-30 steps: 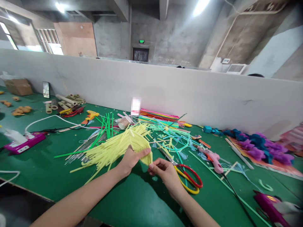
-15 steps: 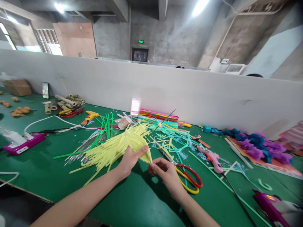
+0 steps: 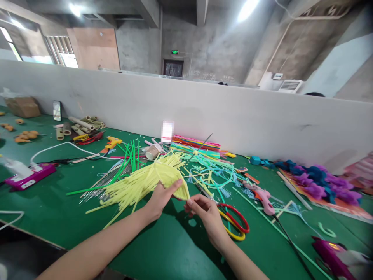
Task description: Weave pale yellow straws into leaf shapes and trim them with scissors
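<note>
A pale yellow leaf-shaped piece [image 3: 170, 173] made of pipe cleaners lies side by side is held above the table. My left hand [image 3: 163, 196] is closed on its near side, thumb on top and fingers hidden beneath. At the pointed tip, my right hand [image 3: 204, 212] pinches the end between thumb and fingertips. Behind and left of the leaf spreads a pile of loose yellow pipe cleaners [image 3: 122, 189]. Scissors with red and yellow handles [image 3: 247, 225] lie just right of my right hand, their blades partly hidden.
Green pipe cleaners [image 3: 132, 159] and a yellow glue gun [image 3: 113, 142] lie left. A pink glue gun [image 3: 265, 202] rests right, its cord running toward me. Purple power strips [image 3: 32, 177] sit at both sides. A white partition [image 3: 116, 101] closes off the back.
My right hand and the leaf's tip have shifted very slightly to the right. Both hands keep their hold, and the things on the table stay where they were.
</note>
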Demonstrator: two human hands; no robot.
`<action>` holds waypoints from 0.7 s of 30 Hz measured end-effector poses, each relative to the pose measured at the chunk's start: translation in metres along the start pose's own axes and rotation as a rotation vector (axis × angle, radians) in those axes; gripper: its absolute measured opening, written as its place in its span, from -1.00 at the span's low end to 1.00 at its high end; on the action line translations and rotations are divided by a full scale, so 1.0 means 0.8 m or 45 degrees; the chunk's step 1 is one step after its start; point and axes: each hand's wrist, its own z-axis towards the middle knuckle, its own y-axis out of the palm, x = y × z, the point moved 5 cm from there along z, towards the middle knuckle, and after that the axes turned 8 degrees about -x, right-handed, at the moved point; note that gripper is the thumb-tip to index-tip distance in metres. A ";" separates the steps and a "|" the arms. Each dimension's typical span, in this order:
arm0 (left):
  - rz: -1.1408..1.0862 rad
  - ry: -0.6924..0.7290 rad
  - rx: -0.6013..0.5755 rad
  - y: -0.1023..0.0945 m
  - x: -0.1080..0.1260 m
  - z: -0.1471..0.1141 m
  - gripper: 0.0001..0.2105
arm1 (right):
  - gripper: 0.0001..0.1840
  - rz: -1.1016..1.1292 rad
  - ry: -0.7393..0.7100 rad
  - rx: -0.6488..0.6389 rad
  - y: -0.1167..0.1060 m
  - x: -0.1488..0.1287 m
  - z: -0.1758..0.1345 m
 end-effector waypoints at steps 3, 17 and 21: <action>-0.025 -0.002 0.025 -0.003 -0.002 0.001 -0.66 | -0.65 0.021 0.031 -0.036 0.001 0.003 0.003; -0.096 -0.044 -0.022 -0.001 0.002 0.002 -0.63 | -0.64 -0.175 -0.002 0.005 -0.005 0.010 0.004; -0.151 0.000 0.026 -0.009 0.001 0.007 -0.64 | -0.63 -0.207 0.002 0.013 -0.006 0.010 0.005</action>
